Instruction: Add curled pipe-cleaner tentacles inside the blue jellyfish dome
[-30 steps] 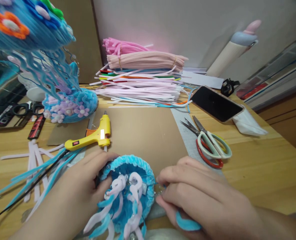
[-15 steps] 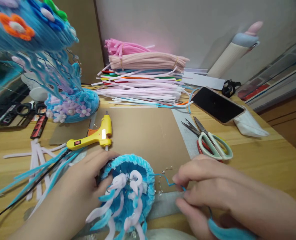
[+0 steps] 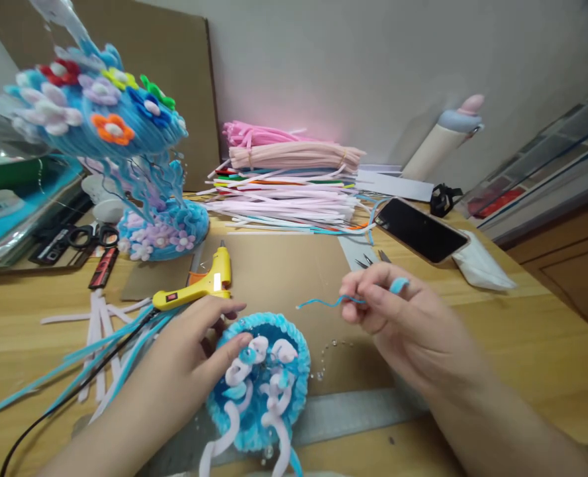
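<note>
My left hand (image 3: pixel 209 348) grips the left rim of a round blue jellyfish made of fuzzy pipe cleaners (image 3: pixel 301 391). The open underside faces me, and curled white and blue tentacles (image 3: pixel 274 414) hang toward the front edge. My right hand (image 3: pixel 398 311) is raised to the right, thumb and fingers pinching a blue pipe cleaner (image 3: pixel 324 302). Its thin, bare end points left over the cardboard, apart from the jellyfish. A fuzzy blue part shows above the fingers. A strand of clear beads (image 3: pixel 318 375) lies beside the jellyfish.
A yellow glue gun (image 3: pixel 195 291) lies behind my left hand, its cord running left. Scissor tips (image 3: pixel 366 260) show behind my right hand. Bundled pipe cleaners (image 3: pixel 289 192), a phone (image 3: pixel 422 230) and a bottle (image 3: pixel 443 136) are at the back. A large flowered jellyfish (image 3: pixel 120 126) stands back left.
My right hand has moved up and away, and the blue pipe cleaner's end is now apart from the jellyfish. The view has tilted up, and my right hand now covers most of the scissors.
</note>
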Tool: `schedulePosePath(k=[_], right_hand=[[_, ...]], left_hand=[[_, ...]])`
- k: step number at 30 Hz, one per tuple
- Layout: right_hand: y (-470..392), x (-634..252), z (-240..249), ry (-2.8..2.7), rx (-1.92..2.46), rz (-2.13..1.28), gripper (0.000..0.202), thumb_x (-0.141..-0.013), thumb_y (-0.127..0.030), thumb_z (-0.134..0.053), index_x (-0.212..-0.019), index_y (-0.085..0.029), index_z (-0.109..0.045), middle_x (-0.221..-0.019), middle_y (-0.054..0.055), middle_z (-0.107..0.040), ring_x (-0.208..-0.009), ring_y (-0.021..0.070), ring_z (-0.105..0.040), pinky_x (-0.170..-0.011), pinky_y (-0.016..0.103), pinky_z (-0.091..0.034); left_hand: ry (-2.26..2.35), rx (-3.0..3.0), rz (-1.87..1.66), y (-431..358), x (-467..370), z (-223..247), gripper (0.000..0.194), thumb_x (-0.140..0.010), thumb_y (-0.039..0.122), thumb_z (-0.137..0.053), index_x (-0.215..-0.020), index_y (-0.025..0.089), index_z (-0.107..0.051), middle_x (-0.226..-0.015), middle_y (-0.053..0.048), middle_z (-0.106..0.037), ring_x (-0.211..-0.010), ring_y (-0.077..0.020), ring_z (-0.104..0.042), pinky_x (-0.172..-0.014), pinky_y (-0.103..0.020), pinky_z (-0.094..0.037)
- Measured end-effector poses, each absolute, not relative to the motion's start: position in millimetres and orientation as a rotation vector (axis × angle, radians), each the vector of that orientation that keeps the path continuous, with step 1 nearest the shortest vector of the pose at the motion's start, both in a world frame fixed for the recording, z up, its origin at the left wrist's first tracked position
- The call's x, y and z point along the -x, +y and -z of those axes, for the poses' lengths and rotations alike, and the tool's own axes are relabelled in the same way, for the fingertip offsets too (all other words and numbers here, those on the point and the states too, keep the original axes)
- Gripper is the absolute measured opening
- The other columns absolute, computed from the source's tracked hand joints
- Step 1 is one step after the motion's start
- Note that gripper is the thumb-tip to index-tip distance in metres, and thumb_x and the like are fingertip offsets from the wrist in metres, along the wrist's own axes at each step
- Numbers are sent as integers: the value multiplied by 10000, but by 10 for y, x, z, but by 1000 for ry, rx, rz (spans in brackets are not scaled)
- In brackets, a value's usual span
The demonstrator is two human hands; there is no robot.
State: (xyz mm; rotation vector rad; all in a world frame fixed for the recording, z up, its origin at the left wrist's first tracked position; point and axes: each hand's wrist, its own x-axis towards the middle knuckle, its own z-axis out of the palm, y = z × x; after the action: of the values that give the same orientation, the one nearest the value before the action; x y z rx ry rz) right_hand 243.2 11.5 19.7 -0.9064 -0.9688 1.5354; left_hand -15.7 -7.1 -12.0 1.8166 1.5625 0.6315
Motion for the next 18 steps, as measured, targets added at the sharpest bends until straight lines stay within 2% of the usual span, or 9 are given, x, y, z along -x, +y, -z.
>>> schedulePosePath(k=[2,6,8,10,14,18], right_hand=[[116,-2380,-178,-832,871,-1675,149,-762,-278,-813,-713,-195,-699,-795,-11,-695,-625,66,-660,-593,157,-503],[85,-2297,-120,-705,819,-1811,148,-749,-260,-829,-724,-185,-704,-801,-17,-717,-645,59,-675,-629,144,-519],[73,-2264,-99,-668,790,-1845,150,-744,-243,-834,-719,-180,-700,-812,-17,-730,-660,59,-682,-654,144,-528],[67,-2233,-101,-616,770,-1896,149,-735,-230,-841,-736,-175,-702,-819,-15,-739,-667,59,-687,-668,144,-536],[65,-2168,-179,-510,725,-2012,168,-720,-224,-852,-753,-174,-695,-807,-15,-744,-660,65,-689,-663,156,-550],[58,-2109,-280,-509,697,-2064,181,-710,-229,-858,-752,-171,-691,-796,-12,-739,-656,65,-686,-655,157,-549]], left_hand=[[1524,-1847,-640,-81,200,105,362,-874,499,-565,-1140,264,-637,-1035,-57,-669,-845,-230,-627,-723,-340,-511],[1490,-1874,-791,-95,252,15,270,-900,452,-567,-1115,313,-652,-1175,-31,-638,-1124,-241,-575,-957,-350,-431],[1462,-1843,-883,-89,227,-49,232,-877,428,-615,-1076,322,-670,-1195,-15,-636,-1198,-236,-541,-1025,-347,-376],[1424,-1801,-939,-78,164,-125,228,-838,401,-676,-1052,323,-684,-1164,-3,-659,-1158,-221,-567,-1004,-330,-389],[1294,-1753,-1043,-54,-7,-302,235,-762,299,-759,-994,298,-722,-978,13,-728,-955,-186,-630,-874,-290,-461],[1222,-1687,-1121,-24,-117,-465,47,-764,236,-737,-810,247,-737,-821,14,-730,-826,-170,-644,-773,-270,-481]])
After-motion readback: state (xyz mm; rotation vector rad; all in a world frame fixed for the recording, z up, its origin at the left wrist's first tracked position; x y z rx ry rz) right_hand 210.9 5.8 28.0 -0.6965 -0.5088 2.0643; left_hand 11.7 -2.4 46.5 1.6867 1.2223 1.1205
